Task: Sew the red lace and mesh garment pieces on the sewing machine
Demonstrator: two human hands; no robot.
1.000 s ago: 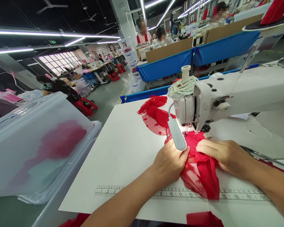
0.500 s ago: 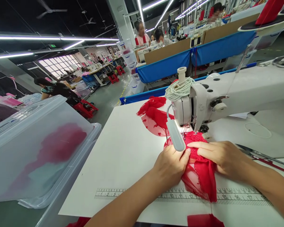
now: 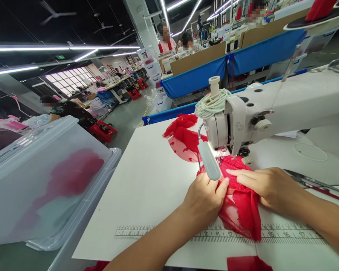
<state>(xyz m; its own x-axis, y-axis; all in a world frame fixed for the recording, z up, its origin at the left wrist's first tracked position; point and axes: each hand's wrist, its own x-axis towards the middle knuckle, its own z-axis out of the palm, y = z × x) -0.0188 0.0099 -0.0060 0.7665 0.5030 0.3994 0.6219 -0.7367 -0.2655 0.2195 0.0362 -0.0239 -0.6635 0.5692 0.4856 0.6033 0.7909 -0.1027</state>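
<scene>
Sheer red lace fabric (image 3: 240,210) lies under the needle area of a white sewing machine (image 3: 288,109) and trails toward the table's front. My left hand (image 3: 205,197) is closed on the fabric's left side, thumb against curled fingers, just below a small grey work lamp (image 3: 210,162) that partly covers the fingertips. On the fabric's right side rests my right hand (image 3: 268,186), index and middle fingers stretched out flat toward the presser foot; its thumb is hidden. Another stretch of the red fabric (image 3: 183,137) lies behind the needle, left of the machine head.
Scissors (image 3: 319,184) lie beside my right wrist. A printed ruler (image 3: 211,236) runs along the white table (image 3: 124,188). A translucent bin (image 3: 45,180) with red cloth stands at left. Loose red cloth (image 3: 248,263) shows at the front edge. Co-workers sit at machines beyond.
The view has shifted slightly. Both hands keep nearly the same places on the red lace fabric, and little else differs.
</scene>
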